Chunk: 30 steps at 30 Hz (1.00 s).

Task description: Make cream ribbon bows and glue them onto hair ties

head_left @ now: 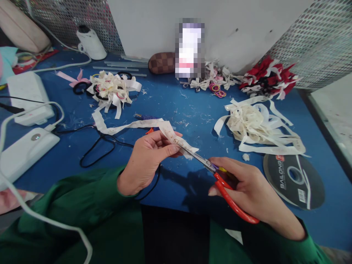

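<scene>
This looks like a small craft workshop, or a corner set up as one — home or business, I cannot tell. Fluff and thread scraps litter the blue tabletop (165,104). Pale ribbon bows (110,88) with elastic loops heap at upper left, red-and-white ones at upper right. Red-handled scissors (209,164) show right of centre; a ribbon spool (277,179) lies at lower right — beneath loose white ribbon (247,123).

Left hand (145,157) pinching pale printed ribbon (167,129); right hand (247,185) gripping red-handled scissors (227,190), blades at ribbon's end; blue table (170,101) beneath; loose ribbon pile (247,121) beyond black spool (286,196) at right; white bow cluster (110,88) at upper left
</scene>
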Tool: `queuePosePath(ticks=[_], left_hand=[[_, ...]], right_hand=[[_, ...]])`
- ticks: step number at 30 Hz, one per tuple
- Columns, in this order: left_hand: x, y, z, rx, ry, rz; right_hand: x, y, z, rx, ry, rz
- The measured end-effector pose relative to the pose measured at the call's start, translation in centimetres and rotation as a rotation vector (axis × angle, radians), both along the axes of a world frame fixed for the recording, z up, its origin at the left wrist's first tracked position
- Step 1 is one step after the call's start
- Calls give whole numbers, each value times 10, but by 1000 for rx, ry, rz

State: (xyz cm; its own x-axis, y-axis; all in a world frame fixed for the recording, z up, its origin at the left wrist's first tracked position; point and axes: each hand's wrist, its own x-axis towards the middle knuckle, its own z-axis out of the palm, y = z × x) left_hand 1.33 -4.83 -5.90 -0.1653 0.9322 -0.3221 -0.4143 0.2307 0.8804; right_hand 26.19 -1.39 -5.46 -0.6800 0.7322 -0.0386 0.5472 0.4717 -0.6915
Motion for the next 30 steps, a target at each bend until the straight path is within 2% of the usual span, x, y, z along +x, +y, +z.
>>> queuePosePath(ticks=[5, 14, 30], left_hand=[[0, 1, 0, 11, -12, -2], [1, -1, -3, 8, -29, -24], [0, -1, -5, 20, -11, -48]], right_hand=[[0, 0, -2, 27, 20, 1], [-3, -2, -4, -82, -1, -24], [-4, 0, -4, -2, 33, -2]])
